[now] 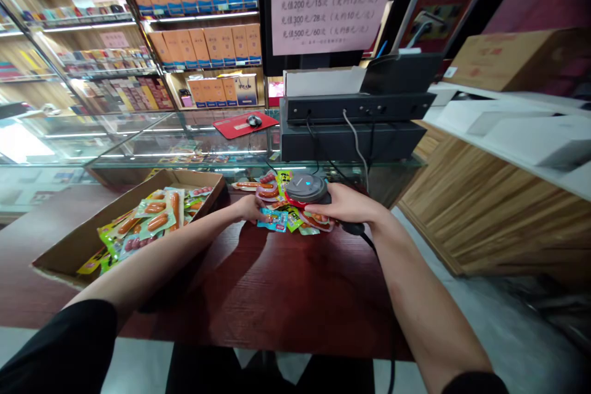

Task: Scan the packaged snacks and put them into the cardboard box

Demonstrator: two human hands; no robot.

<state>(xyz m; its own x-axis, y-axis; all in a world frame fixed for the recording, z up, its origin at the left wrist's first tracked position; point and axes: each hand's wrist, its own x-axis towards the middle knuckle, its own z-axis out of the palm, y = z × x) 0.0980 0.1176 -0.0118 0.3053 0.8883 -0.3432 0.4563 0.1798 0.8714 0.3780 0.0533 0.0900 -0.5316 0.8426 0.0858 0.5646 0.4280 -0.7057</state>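
Note:
My right hand (pixel 348 202) is wrapped round a corded barcode scanner (pixel 306 188), dark grey with a red rim. The scanner is over a small heap of packaged snacks (pixel 289 221) at the back of the dark red table. My left hand (pixel 250 208) pinches the edge of a blue snack packet (pixel 273 220) on the left side of that heap. Left of my forearm stands an open cardboard box (pixel 152 188) holding several packaged sausages (pixel 157 221) and green packets. My left forearm hides part of the box.
Behind the heap is a glass display counter (pixel 138 135) with a red mouse pad (pixel 231 127) and a mouse (pixel 253 120). A black cash register (pixel 353 141) with cables stands at the back. To the right is a wood-sided white counter (pixel 489 215).

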